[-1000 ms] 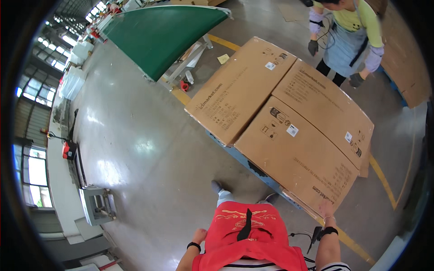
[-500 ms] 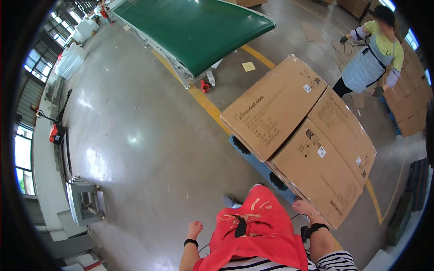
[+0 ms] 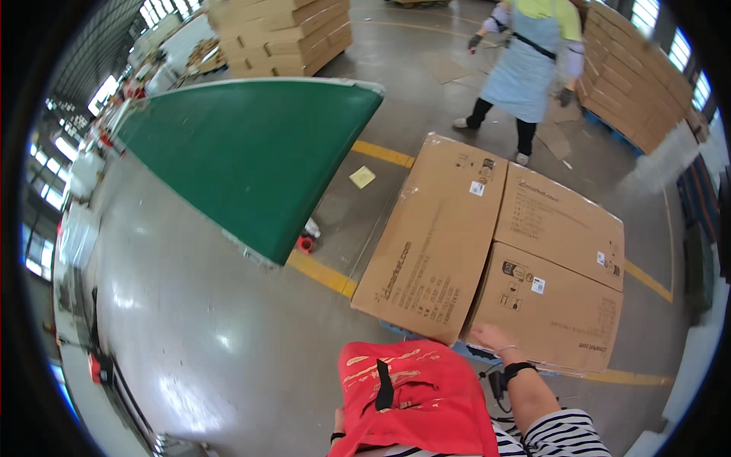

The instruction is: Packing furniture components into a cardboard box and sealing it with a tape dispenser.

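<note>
My right hand (image 3: 493, 336) is over the near left corner of a cardboard box (image 3: 556, 308). Its fingers look curled, and whether they touch the box or hold anything is hidden. Two more brown boxes lie against this one: a long box (image 3: 434, 236) to the left and another box (image 3: 563, 221) behind. All three rest flat on a blue pallet (image 3: 476, 352), whose near edge shows. Low beside the red apron (image 3: 415, 396) is my left hand (image 3: 339, 420), mostly covered by the cloth, its fingers out of sight. Black bands circle both wrists.
A green conveyor belt (image 3: 259, 152) ends left of the boxes. Beyond them stands a co-worker in a blue apron (image 3: 521, 72), near stacked cartons (image 3: 636, 76). More cartons (image 3: 285, 38) rise at the back. A red roll (image 3: 305, 244) lies by the belt's end.
My view has swung toward the boxes, which now sit more upright in the picture. My right hand has gone from beside the near box to over its corner; my left hand has slipped behind the apron.
</note>
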{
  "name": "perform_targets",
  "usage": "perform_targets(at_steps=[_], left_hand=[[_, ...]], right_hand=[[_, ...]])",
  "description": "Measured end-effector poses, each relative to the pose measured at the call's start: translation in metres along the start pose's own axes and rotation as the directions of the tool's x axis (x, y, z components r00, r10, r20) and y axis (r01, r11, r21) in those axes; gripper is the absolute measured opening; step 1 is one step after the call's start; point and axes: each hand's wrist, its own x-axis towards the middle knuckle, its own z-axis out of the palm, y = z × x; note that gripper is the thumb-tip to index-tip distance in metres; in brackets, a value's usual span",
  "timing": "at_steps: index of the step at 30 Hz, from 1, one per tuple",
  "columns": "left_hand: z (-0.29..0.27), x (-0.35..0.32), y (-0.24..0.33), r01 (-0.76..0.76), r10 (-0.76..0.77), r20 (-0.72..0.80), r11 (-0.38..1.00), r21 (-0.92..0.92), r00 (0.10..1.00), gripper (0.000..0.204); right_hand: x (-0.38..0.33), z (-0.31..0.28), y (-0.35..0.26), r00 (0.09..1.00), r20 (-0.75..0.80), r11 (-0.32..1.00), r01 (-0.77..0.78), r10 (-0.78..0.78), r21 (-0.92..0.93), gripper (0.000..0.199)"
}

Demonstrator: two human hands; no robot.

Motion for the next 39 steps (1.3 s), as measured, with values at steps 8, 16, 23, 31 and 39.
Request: perform_targets(at_steps=[8, 16, 23, 31, 39], left_hand=[[-0.142, 0.186, 0.117, -0.186, 0.06, 0.285, 0.879, 0.439, 0.957, 0.036], [-0.185, 0.318, 0.252, 0.086, -0.191, 0.322, 0.946, 0.313, 0.927, 0.035], [-0.13, 0.352, 0.306, -0.394, 0.147, 0.458, 0.767, 0.506, 0.876, 0.039], [-0.135, 0.338, 0.283, -0.149, 0.024, 0.421, 0.953, 0.265, 0.907, 0.03], [-0.171, 0.184, 0.168, -0.002, -0.064, 0.199, 0.949, 0.315, 0.978, 0.042]], right_hand=[[0.044, 0.048, -0.087, 0.974, -0.107, 0.95, -0.166, 0.2, 0.266, 0.035], [0.033, 0.132, -0.108, 0.918, 0.052, 0.844, -0.383, 0.393, 0.375, 0.034], [0.024, 0.178, -0.083, 0.763, 0.203, 0.488, -0.569, 0.614, 0.662, 0.034], [0.03, 0.143, -0.079, 0.774, -0.1, 0.652, -0.448, 0.625, 0.612, 0.033], [0.107, 0.101, -0.046, 0.978, 0.141, 0.954, -0.186, 0.155, 0.236, 0.034]])
